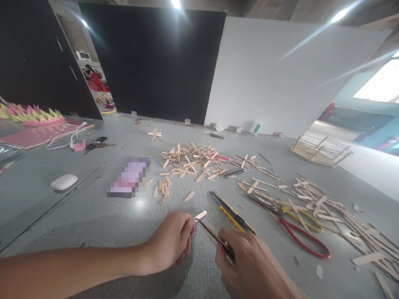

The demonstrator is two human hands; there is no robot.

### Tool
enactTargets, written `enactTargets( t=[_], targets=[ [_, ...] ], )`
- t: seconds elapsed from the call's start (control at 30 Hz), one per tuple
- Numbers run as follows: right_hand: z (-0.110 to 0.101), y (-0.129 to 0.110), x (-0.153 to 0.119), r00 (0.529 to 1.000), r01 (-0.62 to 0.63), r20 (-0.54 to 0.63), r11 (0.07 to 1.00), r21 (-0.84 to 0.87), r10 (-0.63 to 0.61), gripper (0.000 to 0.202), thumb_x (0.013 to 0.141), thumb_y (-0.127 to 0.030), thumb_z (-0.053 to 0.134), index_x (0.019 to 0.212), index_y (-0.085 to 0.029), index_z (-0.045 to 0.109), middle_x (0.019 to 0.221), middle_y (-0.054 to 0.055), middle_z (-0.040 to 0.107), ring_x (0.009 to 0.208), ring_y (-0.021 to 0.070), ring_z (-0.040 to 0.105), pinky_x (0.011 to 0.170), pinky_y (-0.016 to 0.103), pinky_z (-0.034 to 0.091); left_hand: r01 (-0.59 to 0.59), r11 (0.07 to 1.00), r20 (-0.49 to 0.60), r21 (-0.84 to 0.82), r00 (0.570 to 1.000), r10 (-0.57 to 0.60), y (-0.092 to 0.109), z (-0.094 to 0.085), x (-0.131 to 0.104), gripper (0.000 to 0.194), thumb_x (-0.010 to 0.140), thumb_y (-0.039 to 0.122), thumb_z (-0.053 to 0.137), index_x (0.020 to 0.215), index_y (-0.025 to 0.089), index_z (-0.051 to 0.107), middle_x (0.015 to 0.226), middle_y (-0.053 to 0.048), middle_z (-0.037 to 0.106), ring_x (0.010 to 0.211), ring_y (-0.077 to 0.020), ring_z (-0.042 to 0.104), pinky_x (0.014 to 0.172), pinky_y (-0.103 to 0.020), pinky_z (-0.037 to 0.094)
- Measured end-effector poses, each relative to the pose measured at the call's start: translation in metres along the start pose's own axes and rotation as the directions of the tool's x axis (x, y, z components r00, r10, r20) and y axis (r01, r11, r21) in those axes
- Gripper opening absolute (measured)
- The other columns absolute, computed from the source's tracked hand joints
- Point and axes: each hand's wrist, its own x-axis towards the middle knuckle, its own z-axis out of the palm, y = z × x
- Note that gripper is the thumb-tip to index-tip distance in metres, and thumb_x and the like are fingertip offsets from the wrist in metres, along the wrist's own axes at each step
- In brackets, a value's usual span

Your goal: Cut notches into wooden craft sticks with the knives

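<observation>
Left hand (173, 241) pinches wooden stick (201, 215), right hand (246, 259) grips thin tool (211, 232). Stick likely light, stiff, brittle; hold by end

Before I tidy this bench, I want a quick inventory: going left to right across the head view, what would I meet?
Pink-and-yellow pointed decoration → white rounded case → pixelated purple rectangular item → left hand → small wooden stick → right hand → wooden stick frame.
</observation>
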Motion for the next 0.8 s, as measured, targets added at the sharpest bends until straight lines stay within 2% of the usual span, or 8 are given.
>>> enactTargets(
  t=[0.07,0.13,0.27,0.37,0.53,0.6,0.67,0.8],
  targets=[
    [0.002,0.0,0.002,0.998,0.066,-0.016,0.994,0.089,-0.065,0.034,0.092,-0.016,0.045,0.114,-0.019,0.072,0.064,0.002,0.068,0.053,0.0167,0.063,0.052,0.028,0.04,-0.029,0.999,0.0,0.018,1.0,0.029,-0.001,-0.001,-0.001,0.036,0.102,0.048,0.037,0.079,0.022,0.048,0.051,0.005,0.054,0.033,-0.0094,0.048,0.029,-0.014,0.031],
    [0.001,0.0,0.002,0.993,0.116,-0.006,0.978,0.175,-0.117,0.038,0.098,-0.018,0.043,0.125,-0.021,0.069,0.071,0.004,0.073,0.058,0.0164,0.066,0.055,0.026,0.045,-0.048,0.998,-0.002,0.031,0.999,0.049,-0.002,0.0,-0.001,0.036,0.102,0.046,0.037,0.078,0.022,0.049,0.05,0.005,0.053,0.034,-0.0098,0.048,0.031,-0.015,0.032],
    [-0.02,-0.002,0.016,0.984,0.126,0.093,0.966,0.226,-0.15,0.038,0.102,-0.021,0.04,0.099,-0.021,0.078,0.066,0.004,0.07,0.053,0.0137,0.06,0.054,0.025,0.043,-0.051,0.998,-0.009,0.03,0.999,0.051,-0.005,0.001,-0.001,0.035,0.102,0.043,0.036,0.077,0.022,0.048,0.048,0.005,0.05,0.033,-0.01,0.046,0.031,-0.016,0.031],
    [-0.052,-0.003,0.047,0.962,0.133,0.208,0.967,0.217,-0.179,0.035,0.098,-0.019,0.047,0.079,-0.021,0.078,0.06,0.001,0.063,0.051,0.0116,0.054,0.052,0.025,0.037,-0.061,0.998,0.003,0.023,0.998,0.061,-0.004,0.0,-0.001,0.036,0.102,0.046,0.036,0.078,0.023,0.047,0.049,0.006,0.05,0.033,-0.0099,0.047,0.031,-0.016,0.032],
    [-0.085,-0.005,0.084,0.924,0.161,0.302,0.956,0.247,-0.234,0.022,0.086,-0.02,0.062,0.069,-0.021,0.076,0.053,-0.003,0.054,0.049,0.0105,0.049,0.05,0.024,0.034,-0.029,1.0,0.011,0.007,1.0,0.028,0.0,-0.002,-0.001,0.038,0.102,0.052,0.037,0.079,0.022,0.045,0.052,0.006,0.053,0.033,-0.0097,0.05,0.031,-0.015,0.033],
    [-0.073,-0.008,0.071,0.945,0.165,0.24,0.958,0.236,-0.222,0.026,0.091,-0.021,0.058,0.071,-0.022,0.076,0.056,-0.002,0.057,0.053,0.0121,0.053,0.051,0.024,0.036,0.003,1.0,0.009,-0.01,1.0,-0.003,0.0,-0.001,0.001,0.038,0.101,0.053,0.038,0.08,0.022,0.046,0.051,0.006,0.053,0.031,-0.0101,0.05,0.03,-0.015,0.033],
    [-0.044,-0.008,0.043,0.976,0.165,0.103,0.964,0.209,-0.19,0.033,0.097,-0.021,0.05,0.078,-0.023,0.077,0.061,0.002,0.062,0.058,0.0142,0.058,0.054,0.024,0.039,0.03,0.999,0.005,-0.03,1.0,-0.03,-0.001,0.0,0.003,0.037,0.1,0.052,0.037,0.079,0.022,0.046,0.05,0.006,0.053,0.03,-0.0104,0.048,0.029,-0.016,0.032],
    [0.022,-0.002,-0.01,0.98,0.193,-0.079,0.975,0.112,-0.185,0.04,0.097,-0.012,0.041,0.117,-0.016,0.076,0.065,0.005,0.067,0.048,0.0136,0.057,0.048,0.024,0.039,0.036,0.998,-0.011,-0.043,0.999,-0.036,0.0,0.002,0.004,0.035,0.099,0.047,0.038,0.076,0.022,0.047,0.05,0.005,0.052,0.03,-0.0105,0.046,0.028,-0.017,0.032]
  ],
)
